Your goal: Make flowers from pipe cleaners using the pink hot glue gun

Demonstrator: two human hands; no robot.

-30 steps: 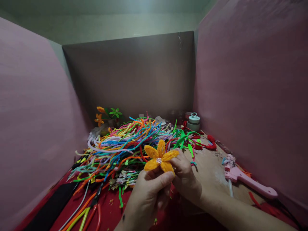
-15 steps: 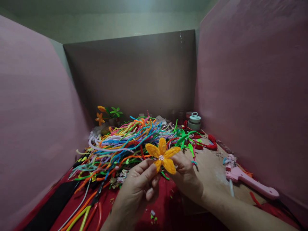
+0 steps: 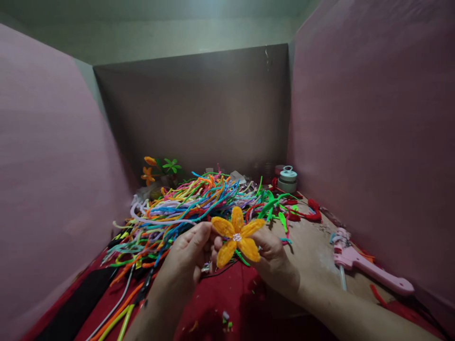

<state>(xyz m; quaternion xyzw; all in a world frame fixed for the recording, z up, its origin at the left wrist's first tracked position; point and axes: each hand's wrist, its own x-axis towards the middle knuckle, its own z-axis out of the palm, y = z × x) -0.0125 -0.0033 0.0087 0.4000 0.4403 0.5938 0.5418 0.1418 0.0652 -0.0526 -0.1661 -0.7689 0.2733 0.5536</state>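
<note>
An orange pipe-cleaner flower (image 3: 237,237) with five fuzzy petals and a cluster of small pale beads at its centre faces me. My right hand (image 3: 277,260) grips it from behind on the right; the fingertips are partly hidden by the petals. At the other side, my left hand (image 3: 190,253) is closed, thumb and forefinger pinching at the tip of the upper left petal. Just behind both hands spreads a big heap of colourful pipe cleaners (image 3: 192,199). A green piece (image 3: 242,257) shows below the flower.
A pink glue gun (image 3: 369,270) lies on the board (image 3: 313,251) at right. Green and red pipe-cleaner pieces (image 3: 272,206) lie near a pale blue container (image 3: 287,179). Finished-looking flowers (image 3: 148,175) stand back left. Scraps (image 3: 227,322) dot the red cloth (image 3: 213,303). Pink walls flank both sides.
My left hand has shifted left from the lower left petal to the upper left one. The flower has turned slightly and sits a little lower. My right hand has barely moved.
</note>
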